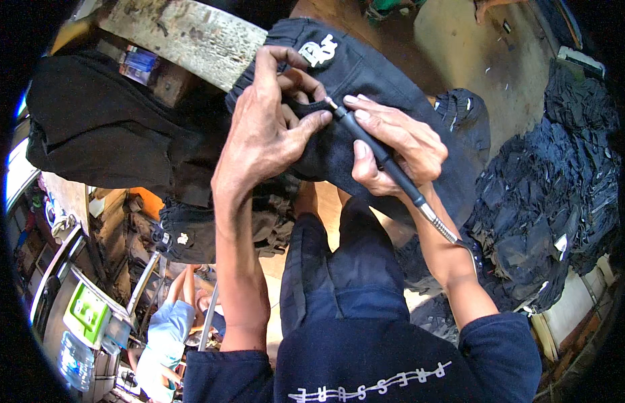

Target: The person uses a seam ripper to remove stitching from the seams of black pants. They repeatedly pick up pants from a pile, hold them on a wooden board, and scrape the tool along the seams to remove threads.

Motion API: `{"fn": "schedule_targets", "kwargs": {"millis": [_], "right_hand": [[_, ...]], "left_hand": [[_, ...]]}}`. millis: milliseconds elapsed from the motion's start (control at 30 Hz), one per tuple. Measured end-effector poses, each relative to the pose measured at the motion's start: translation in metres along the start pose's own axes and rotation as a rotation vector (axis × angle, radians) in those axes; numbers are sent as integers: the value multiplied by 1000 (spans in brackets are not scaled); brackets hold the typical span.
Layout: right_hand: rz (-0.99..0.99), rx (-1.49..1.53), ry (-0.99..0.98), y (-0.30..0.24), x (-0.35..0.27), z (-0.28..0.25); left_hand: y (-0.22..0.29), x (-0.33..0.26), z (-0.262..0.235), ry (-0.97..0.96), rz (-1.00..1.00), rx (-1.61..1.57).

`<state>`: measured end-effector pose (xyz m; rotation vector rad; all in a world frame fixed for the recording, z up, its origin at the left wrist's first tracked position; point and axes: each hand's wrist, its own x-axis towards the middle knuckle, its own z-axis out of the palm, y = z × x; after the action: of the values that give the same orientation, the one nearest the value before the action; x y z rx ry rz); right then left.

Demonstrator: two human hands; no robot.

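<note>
A dark pair of pants (383,80) with a white emblem near its waistband lies spread in front of me over a worn board. My left hand (255,127) pinches a fold of its cloth between thumb and fingers, just below the emblem. My right hand (403,144) is closed round a black pen-shaped rotary handpiece (381,149), its metal tip pointing up and left. That tip meets the cloth beside my left fingertips; whether it touches the fabric or a small piece there, I cannot tell. A coiled metal sleeve and thin cable run from its rear past my right forearm.
The worn whitish board (191,37) extends to the far left. More black garments (104,127) hang left of it, and a large heap of dark garments (534,195) fills the right. Another person (168,336) is at the lower left, near a green plastic basket (87,314).
</note>
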<state>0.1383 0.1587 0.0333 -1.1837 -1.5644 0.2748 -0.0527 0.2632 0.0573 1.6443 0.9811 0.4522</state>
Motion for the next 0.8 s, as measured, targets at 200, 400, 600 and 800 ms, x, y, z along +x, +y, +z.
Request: {"fn": "schedule_targets", "kwargs": {"millis": [200, 400, 600, 800], "right_hand": [[-5, 11, -48, 1, -5, -2], [30, 17, -25, 3, -6, 1], [35, 27, -39, 2, -5, 0], [24, 16, -69, 2, -5, -3]], "left_hand": [[1, -4, -1, -29, -107, -76], [-1, -2, 2, -18, -65, -110], [-5, -2, 1, -25, -40, -117], [-6, -4, 4, 8, -54, -118]]}}
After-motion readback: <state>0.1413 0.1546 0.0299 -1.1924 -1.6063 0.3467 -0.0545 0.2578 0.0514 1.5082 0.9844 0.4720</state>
